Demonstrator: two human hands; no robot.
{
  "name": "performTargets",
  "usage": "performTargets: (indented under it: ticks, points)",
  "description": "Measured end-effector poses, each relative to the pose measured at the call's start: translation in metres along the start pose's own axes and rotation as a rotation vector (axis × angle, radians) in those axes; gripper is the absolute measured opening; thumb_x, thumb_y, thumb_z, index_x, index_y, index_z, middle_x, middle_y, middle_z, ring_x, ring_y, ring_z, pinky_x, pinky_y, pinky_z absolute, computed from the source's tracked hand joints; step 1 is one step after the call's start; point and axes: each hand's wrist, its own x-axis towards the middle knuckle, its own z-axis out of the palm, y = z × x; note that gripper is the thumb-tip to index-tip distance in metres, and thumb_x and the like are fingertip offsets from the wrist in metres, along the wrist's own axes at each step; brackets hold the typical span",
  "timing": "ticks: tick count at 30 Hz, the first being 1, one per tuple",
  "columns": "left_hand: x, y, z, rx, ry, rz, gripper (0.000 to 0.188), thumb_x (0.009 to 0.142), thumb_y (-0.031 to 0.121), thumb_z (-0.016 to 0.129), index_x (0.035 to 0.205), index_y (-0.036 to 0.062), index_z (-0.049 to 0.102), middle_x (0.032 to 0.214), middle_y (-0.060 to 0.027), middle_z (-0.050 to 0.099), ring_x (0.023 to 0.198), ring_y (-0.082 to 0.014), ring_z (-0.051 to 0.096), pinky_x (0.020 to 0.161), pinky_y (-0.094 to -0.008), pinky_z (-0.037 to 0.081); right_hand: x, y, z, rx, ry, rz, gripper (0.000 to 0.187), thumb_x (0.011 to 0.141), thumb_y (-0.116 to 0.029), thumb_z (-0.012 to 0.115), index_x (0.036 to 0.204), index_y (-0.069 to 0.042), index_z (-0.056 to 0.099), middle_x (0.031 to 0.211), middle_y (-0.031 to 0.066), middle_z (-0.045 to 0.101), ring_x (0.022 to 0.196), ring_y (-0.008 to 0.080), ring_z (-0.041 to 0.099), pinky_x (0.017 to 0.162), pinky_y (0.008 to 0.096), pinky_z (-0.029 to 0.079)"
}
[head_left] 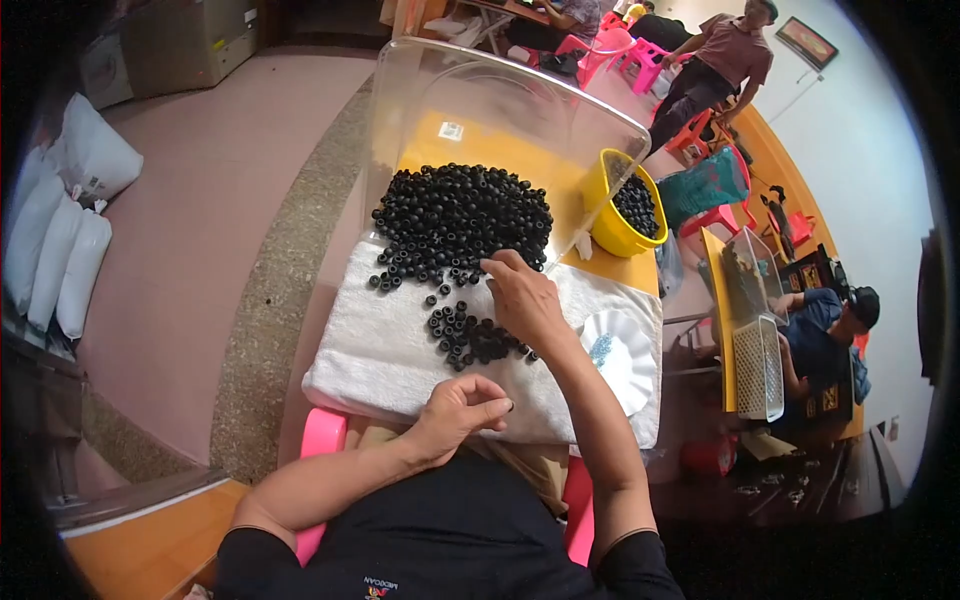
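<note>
A large pile of round black beads with holes (465,210) lies at the far end of a white towel (360,350). Closer to me is a smaller cluster of the same beads (470,335). My right hand (525,303) is over the near edge of the pile, its fingers bent down and drawn together; what they hold, if anything, is hidden. Above the towel's near edge, my left hand (460,418) is curled, thumb and fingers close together. A tiny dark spot shows at its thumb tip, too small to name.
A clear plastic bin (510,85) stands around the pile on the yellow table. To the right are a yellow basket (632,235) of dark beads and a white fluted dish (625,370) with small blue pieces. White sacks (85,265) stand left; other people sit and stand beyond.
</note>
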Motion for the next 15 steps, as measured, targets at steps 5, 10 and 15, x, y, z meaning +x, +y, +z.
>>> performTargets:
  ticks: [5, 10, 15]
  points:
    - [-0.001, 0.003, 0.002, 0.035, -0.004, 0.019, 0.011, 0.089, 0.006, 0.069, 0.097, 0.0022, 0.062, 0.088, -0.0044, 0.064, 0.076, -0.0122, 0.064, 0.072, -0.0258, 0.055, 0.009, 0.007, 0.018, -0.132, -0.115, 0.009, 0.027, 0.082, -0.003, 0.059, 0.109, -0.006, 0.064, 0.106, 0.0105, 0.061, 0.093, 0.0317, 0.063, 0.077, 0.0394, 0.052]
    - [0.001, 0.003, 0.002, 0.066, -0.018, 0.038, 0.011, 0.089, 0.006, 0.069, 0.097, 0.0025, 0.062, 0.088, -0.0047, 0.065, 0.076, -0.0116, 0.064, 0.071, -0.0251, 0.055, 0.001, 0.017, 0.019, -0.109, -0.057, 0.055, 0.016, 0.085, -0.008, 0.060, 0.099, -0.003, 0.067, 0.097, 0.0140, 0.062, 0.094, 0.0335, 0.062, 0.082, 0.0399, 0.050]
    - [0.001, 0.001, 0.000, 0.068, -0.027, 0.041, 0.011, 0.089, 0.006, 0.069, 0.096, 0.0023, 0.062, 0.089, -0.0047, 0.065, 0.076, -0.0115, 0.064, 0.071, -0.0250, 0.055, -0.005, 0.023, 0.017, -0.133, -0.087, 0.056, 0.013, 0.087, -0.012, 0.060, 0.093, -0.002, 0.066, 0.092, 0.0143, 0.061, 0.090, 0.0333, 0.061, 0.081, 0.0412, 0.049]
